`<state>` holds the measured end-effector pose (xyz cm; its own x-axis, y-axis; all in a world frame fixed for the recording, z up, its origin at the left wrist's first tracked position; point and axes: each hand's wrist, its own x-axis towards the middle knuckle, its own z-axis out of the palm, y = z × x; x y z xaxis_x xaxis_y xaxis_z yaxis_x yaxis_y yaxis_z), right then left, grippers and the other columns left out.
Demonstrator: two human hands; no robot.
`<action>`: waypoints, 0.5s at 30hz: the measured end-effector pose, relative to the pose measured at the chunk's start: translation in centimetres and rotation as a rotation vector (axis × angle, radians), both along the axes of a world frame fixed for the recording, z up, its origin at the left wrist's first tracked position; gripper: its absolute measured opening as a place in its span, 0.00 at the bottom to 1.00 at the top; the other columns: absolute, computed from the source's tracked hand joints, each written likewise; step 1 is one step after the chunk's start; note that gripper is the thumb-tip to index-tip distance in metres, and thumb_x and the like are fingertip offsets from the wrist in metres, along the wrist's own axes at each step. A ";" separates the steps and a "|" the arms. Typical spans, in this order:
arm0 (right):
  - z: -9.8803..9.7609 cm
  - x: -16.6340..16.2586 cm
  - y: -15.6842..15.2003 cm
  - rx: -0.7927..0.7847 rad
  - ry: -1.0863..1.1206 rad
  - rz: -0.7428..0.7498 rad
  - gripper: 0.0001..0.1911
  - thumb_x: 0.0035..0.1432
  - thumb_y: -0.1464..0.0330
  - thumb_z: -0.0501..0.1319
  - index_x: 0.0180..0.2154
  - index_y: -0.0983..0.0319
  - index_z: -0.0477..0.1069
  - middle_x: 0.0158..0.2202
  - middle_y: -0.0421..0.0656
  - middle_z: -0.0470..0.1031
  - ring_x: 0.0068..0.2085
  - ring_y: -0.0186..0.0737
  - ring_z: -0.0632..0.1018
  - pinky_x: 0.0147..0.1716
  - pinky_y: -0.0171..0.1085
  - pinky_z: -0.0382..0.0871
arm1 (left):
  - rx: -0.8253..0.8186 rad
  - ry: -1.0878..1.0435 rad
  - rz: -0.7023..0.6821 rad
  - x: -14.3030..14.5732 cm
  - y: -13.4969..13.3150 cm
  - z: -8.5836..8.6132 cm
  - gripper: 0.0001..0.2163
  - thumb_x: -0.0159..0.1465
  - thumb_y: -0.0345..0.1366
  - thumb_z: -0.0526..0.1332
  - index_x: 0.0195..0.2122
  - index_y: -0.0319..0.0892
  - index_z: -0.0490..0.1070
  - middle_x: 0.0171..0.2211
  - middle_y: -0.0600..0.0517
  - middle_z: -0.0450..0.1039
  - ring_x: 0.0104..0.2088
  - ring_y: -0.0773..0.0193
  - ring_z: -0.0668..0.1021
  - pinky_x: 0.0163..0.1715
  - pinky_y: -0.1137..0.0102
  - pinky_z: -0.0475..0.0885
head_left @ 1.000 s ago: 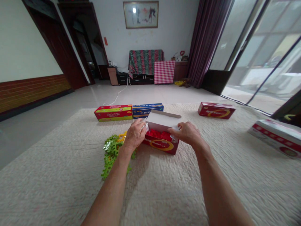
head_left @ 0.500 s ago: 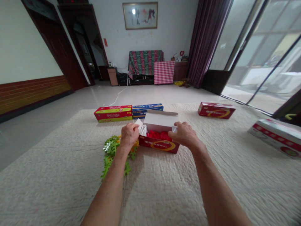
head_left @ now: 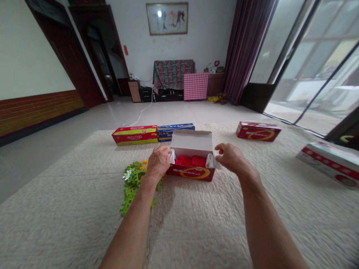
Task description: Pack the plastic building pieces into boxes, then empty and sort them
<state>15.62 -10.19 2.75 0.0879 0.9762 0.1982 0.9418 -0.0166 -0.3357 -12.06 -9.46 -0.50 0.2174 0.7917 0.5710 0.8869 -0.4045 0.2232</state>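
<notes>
A small red cardboard box [head_left: 193, 173] stands on the quilted mat with its white inner lid [head_left: 192, 142] raised at the back. Red pieces [head_left: 190, 161] fill its middle, and white cord-like loops [head_left: 209, 160] show at the right end. More white shows at the left end, beside my left hand [head_left: 158, 161]. That hand is closed at the box's left end, apparently on its side flap, partly hidden by the fingers. At the right end, my right hand [head_left: 231, 157] has thumb and forefinger bent but apart, beside the pale right side flap [head_left: 217, 163].
Green interlocking plastic pieces [head_left: 131, 186] with some orange ones [head_left: 144, 164] lie by my left forearm. Behind stand a red-and-yellow box [head_left: 135, 135] and a blue box [head_left: 168, 133]. A dark red box [head_left: 258, 132] and a white-and-red box [head_left: 331, 162] sit to the right.
The left side flap no longer stands up above my left hand, which has moved slightly right. My right hand has shifted right and loosened from the flap. The lid leans back more evenly.
</notes>
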 end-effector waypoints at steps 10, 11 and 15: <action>-1.3 -1.6 0.1 -0.003 0.059 0.068 0.23 0.57 0.70 0.56 0.55 0.62 0.70 0.42 0.51 0.74 0.39 0.42 0.76 0.39 0.38 0.67 | 0.036 -0.049 -0.062 0.6 -0.2 0.7 0.11 0.64 0.29 0.55 0.38 0.41 0.77 0.41 0.46 0.78 0.44 0.58 0.78 0.49 0.65 0.72; -1.3 -1.7 0.2 -0.016 0.059 0.053 0.23 0.56 0.71 0.56 0.54 0.62 0.70 0.41 0.51 0.74 0.38 0.42 0.76 0.39 0.37 0.67 | 0.044 -0.045 -0.087 1.0 -0.2 1.0 0.11 0.63 0.28 0.54 0.39 0.40 0.77 0.42 0.46 0.78 0.45 0.59 0.78 0.49 0.66 0.72; -1.0 -1.9 0.1 -0.024 0.063 0.056 0.23 0.55 0.72 0.56 0.53 0.63 0.71 0.40 0.50 0.74 0.38 0.41 0.76 0.39 0.37 0.67 | -0.128 0.078 -0.156 3.0 0.3 2.5 0.14 0.61 0.25 0.53 0.39 0.41 0.79 0.40 0.47 0.80 0.42 0.61 0.79 0.49 0.68 0.72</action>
<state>13.76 -10.04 1.77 0.0444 0.9843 0.1705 0.9186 0.0268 -0.3943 -9.10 -9.15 1.95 0.3828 0.8097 0.4449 0.8324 -0.5112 0.2140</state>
